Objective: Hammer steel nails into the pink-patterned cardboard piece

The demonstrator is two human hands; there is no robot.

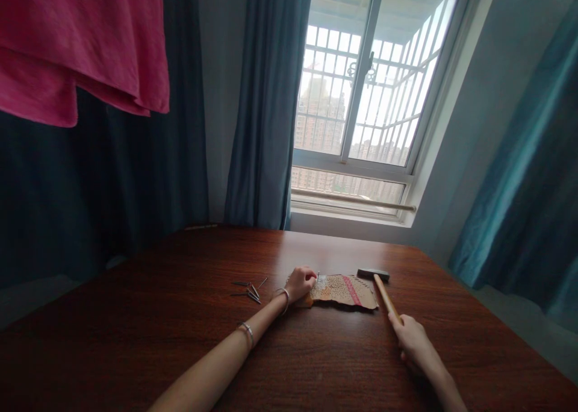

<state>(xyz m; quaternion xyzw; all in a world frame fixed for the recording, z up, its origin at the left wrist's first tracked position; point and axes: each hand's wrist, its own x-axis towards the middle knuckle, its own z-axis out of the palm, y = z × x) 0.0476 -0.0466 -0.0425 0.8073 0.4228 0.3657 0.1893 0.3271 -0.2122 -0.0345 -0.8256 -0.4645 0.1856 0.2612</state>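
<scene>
My left hand (pixel 300 284) is closed in a pinch at the left end of a piece of cardboard (pixel 333 291). A thin nail (pixel 318 276) stands upright at its fingertips, over the cardboard. Many small holes and a pink-red stripe mark the cardboard's top, and something orange-brown shows under its left end. My right hand (pixel 414 341) is wrapped round the wooden handle of a hammer (pixel 385 294). The hammer's dark head is just beyond the cardboard's right end, apart from the nail. Several loose nails (pixel 253 293) lie in a small heap left of my left hand.
Everything rests on a brown wooden table (pixel 289 358). Behind it are a barred window (pixel 356 99) and blue curtains (pixel 266 105). A pink cloth (pixel 85 44) hangs at the upper left, and another blue curtain (pixel 519 177) hangs on the right.
</scene>
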